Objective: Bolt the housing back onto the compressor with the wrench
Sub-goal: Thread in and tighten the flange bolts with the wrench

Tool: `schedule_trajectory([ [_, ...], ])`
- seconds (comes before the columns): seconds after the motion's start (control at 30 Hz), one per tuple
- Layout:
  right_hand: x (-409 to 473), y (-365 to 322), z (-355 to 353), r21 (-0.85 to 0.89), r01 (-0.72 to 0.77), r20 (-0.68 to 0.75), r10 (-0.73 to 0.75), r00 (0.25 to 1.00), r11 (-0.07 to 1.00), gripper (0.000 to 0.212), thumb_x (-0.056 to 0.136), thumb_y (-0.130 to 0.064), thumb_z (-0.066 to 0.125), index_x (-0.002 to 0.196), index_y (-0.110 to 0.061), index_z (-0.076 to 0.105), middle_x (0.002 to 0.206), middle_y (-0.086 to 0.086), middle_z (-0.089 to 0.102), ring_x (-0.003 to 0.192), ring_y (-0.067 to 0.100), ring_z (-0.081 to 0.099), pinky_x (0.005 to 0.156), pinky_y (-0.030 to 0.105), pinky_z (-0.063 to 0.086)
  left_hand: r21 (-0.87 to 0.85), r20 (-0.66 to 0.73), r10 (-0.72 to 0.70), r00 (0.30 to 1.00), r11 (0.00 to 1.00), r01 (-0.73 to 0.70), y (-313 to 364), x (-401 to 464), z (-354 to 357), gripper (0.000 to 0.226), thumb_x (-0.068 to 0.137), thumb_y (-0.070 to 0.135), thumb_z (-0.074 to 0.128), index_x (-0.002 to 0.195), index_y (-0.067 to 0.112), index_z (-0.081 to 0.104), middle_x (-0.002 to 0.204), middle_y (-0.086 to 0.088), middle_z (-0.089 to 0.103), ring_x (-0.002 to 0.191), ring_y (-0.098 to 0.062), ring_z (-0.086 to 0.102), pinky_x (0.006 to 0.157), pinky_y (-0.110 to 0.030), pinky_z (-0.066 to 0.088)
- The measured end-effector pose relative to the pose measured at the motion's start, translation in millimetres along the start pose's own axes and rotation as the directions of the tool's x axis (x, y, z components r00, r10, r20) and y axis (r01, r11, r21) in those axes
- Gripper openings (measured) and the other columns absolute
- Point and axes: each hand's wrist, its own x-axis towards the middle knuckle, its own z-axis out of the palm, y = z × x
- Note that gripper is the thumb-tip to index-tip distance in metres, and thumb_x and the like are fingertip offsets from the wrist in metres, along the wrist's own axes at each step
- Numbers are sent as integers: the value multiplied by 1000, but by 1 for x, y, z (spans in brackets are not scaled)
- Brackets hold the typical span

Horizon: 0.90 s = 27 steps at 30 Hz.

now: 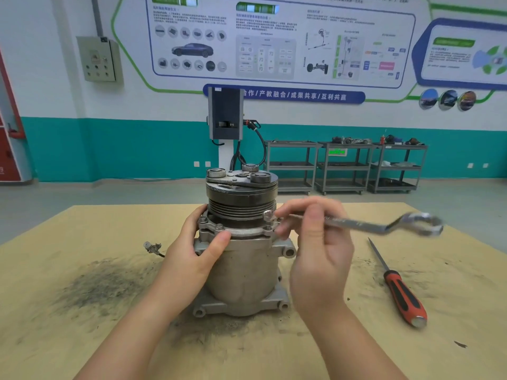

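Observation:
A grey metal compressor (241, 272) stands upright on the tan table, with a black pulley (241, 196) on top. Its housing flange (241, 231) carries bolts around the rim. My left hand (197, 248) grips the compressor's left side, thumb on the flange. My right hand (318, 242) holds a silver ring wrench (365, 224) near its inner end. That end sits over a raised bolt (267, 215) on the flange's right side. The wrench's free ring end points right and looks blurred.
A red and black screwdriver (397, 286) lies on the table to the right. A small connector with a wire (152, 247) lies left of the compressor. Dark grime marks the tabletop (104, 286). Shelving carts (345, 165) and a charging post (225, 116) stand behind.

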Motion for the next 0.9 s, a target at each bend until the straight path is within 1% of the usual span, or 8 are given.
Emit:
schedule_trajectory([
  [0.1,9,-2,-7,277,-269,-30,288,957,923,23,95,-17,38,86,-4,53,74,7,66,56,17,57,55,26,49,5,6,3,1000,1000,-3,2,-1,-1,82,67,81,56,138,47,35,123,43,46,104,35,41,75,10,32],
  [0.2,14,2,-11,373,-372,-40,415,909,850,25,99,-9,35,83,-4,54,70,8,65,54,17,54,52,24,46,20,23,-2,1000,1000,2,2,-2,-1,75,73,68,53,142,44,33,124,42,45,102,36,41,74,10,33],
  [0.27,17,4,-14,401,-397,-44,450,892,825,30,102,-6,31,82,-4,54,69,8,64,53,17,52,51,24,45,26,26,-1,1000,1000,0,2,-2,-1,76,76,65,53,145,42,33,124,41,45,102,36,41,75,9,33],
  [0.47,28,6,-21,466,-508,22,564,825,725,31,104,-21,32,89,-5,55,67,7,62,52,17,51,49,25,45,24,32,-9,999,1000,9,3,-3,-2,90,70,78,54,148,40,32,135,29,50,110,32,40,84,-3,33],
  [0.6,32,8,-24,471,-570,36,630,776,674,22,105,-13,31,100,-7,51,66,6,62,49,16,50,47,23,43,27,34,-9,999,1000,8,2,-2,-1,81,77,68,55,149,39,32,131,35,48,107,33,41,83,-3,34],
  [0.73,33,13,-23,523,-583,-40,702,711,621,19,103,-5,37,120,-12,42,65,5,65,44,13,50,43,22,43,21,19,-6,1000,1000,6,3,-2,0,82,75,70,54,148,39,33,126,40,46,105,34,41,79,2,35],
  [0.83,33,15,-22,511,-534,-101,664,741,674,27,102,-3,40,127,-15,37,61,2,63,44,12,52,44,21,46,20,-9,-1,1000,1000,1,5,-4,2,80,71,70,52,144,42,35,118,47,47,103,34,42,76,1,37],
  [0.9,31,14,-21,445,-488,-115,588,801,751,17,104,-7,38,118,-15,41,61,2,62,45,13,53,46,22,46,18,-26,10,1000,1000,-9,6,-5,3,73,71,69,53,138,45,36,108,54,50,102,33,44,73,4,39],
])
